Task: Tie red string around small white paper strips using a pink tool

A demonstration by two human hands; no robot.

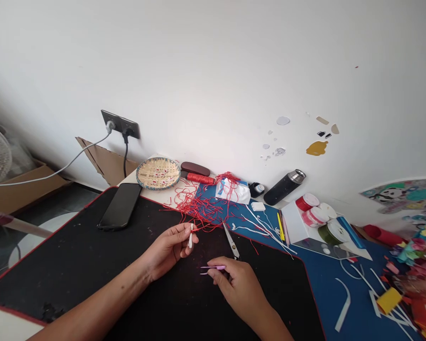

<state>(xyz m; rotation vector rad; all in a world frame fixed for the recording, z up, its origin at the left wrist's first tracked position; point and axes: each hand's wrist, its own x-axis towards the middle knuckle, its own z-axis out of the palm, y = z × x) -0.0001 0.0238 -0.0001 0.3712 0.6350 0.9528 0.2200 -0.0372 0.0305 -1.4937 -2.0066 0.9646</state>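
Note:
My left hand (170, 246) hovers over the black mat (92, 255), its fingers pinched on a small white strip (190, 236) with a red thread (201, 228) trailing from it. My right hand (236, 284) is lower and to the right, gripping pink tweezers (213, 268) whose tips point left. Scissors (231, 240) lie on the mat just above my right hand. A tangle of red threads (202, 206) is spread behind both hands.
A phone (120, 204) lies at the mat's left. A woven basket (158, 173), red thread spool (200, 178), tissue pack (234, 190) and black flask (284, 186) line the wall. White strips (262, 227), ribbon rolls (317, 215) and paper scraps (404, 284) fill the right side.

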